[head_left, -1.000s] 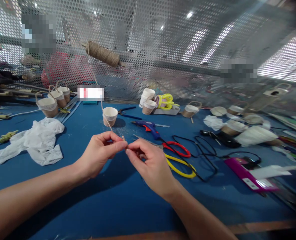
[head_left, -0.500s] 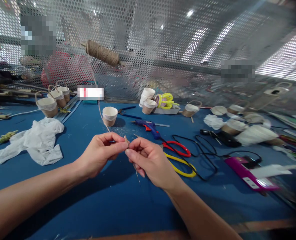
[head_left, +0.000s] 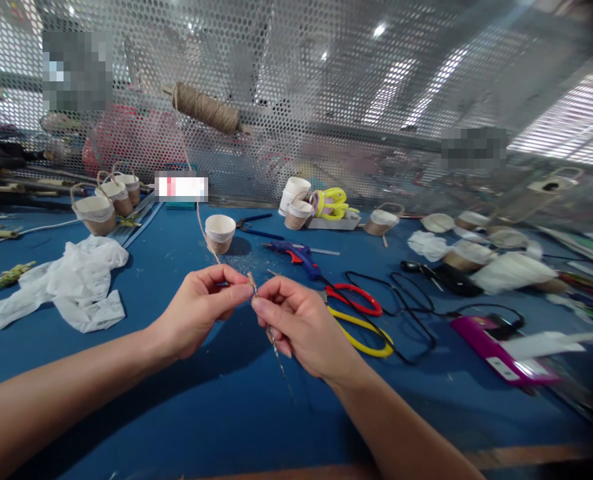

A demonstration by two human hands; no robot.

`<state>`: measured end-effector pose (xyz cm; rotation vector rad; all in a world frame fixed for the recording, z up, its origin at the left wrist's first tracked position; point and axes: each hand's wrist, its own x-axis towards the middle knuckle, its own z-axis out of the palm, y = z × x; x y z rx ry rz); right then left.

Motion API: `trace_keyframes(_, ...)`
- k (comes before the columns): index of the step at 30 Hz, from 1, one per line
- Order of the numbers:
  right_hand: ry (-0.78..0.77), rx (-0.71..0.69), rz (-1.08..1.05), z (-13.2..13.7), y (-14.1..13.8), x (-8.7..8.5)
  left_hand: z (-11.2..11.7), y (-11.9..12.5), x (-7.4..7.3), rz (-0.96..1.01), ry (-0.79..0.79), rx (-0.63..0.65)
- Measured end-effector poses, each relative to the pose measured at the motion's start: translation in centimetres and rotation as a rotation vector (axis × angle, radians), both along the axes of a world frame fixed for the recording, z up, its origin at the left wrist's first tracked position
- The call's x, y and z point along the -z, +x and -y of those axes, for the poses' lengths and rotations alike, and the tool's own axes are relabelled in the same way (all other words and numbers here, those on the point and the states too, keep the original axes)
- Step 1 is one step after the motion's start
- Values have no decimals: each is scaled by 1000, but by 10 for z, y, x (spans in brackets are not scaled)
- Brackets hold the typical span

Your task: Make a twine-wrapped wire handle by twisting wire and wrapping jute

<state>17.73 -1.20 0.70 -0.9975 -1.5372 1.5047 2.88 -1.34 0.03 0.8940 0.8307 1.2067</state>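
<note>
Left hand (head_left: pixel 201 307) and right hand (head_left: pixel 301 323): fingertips pinched together on a strand (head_left: pixel 277 351), its visible tail longer than before.

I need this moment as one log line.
left hand: pinches twine; right hand: pinches thin strand; cup: upright, beyond left hand; scissors: on table

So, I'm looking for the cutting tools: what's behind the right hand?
Scissors: red and yellow handles and a blade tip show; the right hand covers most of the blades.
</note>
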Motion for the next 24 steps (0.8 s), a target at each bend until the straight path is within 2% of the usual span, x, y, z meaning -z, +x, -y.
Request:
trace_keyframes(7, 159, 140, 128, 5, -6, -1, 2, 1, 1, 8, -3, -15)
trace_keyframes(9, 93, 66, 91, 4, -4, -1, 1, 0, 0, 19, -2, 21)
trace_keyframes(12, -88, -109, -42, 1, 0, 0, 0, -3, -4, 53, -3, 113)
trace_keyframes(14, -119, -127, -90, 0, 2, 0, 0, -3, -5, 73, -14, 148)
trace_keyframes(21, 181, 85, 135, 4, -4, -1, -2, -1, -3, 35, -41, 66)
trace_keyframes(24, 255, 138, 150, 5, -5, -1, -1, -1, -2, 20, -31, 44)
